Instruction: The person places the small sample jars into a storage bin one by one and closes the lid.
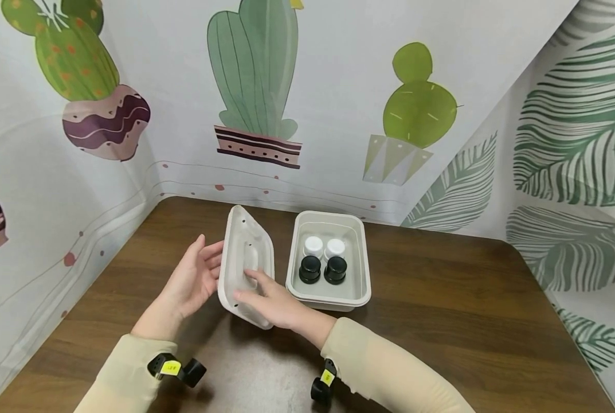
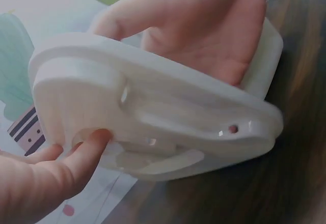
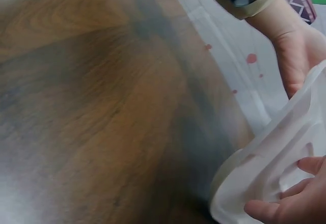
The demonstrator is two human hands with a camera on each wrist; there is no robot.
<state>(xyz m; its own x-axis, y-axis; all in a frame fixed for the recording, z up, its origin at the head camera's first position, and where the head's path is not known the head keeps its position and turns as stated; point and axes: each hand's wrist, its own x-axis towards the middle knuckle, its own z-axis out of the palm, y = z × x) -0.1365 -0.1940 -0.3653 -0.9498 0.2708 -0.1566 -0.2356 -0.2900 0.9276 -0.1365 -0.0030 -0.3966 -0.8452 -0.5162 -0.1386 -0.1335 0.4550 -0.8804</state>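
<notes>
A white moulded plastic lid (image 1: 242,246) with small holes stands tilted on its side, left of a white plastic box. My right hand (image 1: 273,301) holds the lid from its right face, thumb and fingers at the moulded centre. Behind the opposite face, my left hand (image 1: 194,278) has its fingers extended and thumb raised. In the left wrist view, left fingertips (image 2: 99,137) touch the lid's outer face, while the right hand (image 2: 209,30) shows beyond the rim. The right wrist view has the right fingers (image 3: 305,165) against the lid (image 3: 305,112); the lid hides some fingers.
The open white box (image 1: 361,258) holds two white-capped pieces (image 1: 314,246) at the back and two black-capped pieces (image 1: 335,269) in front. It stands on a brown wooden table (image 1: 467,304). A cactus-print cloth (image 1: 338,115) rises along the table's far edge.
</notes>
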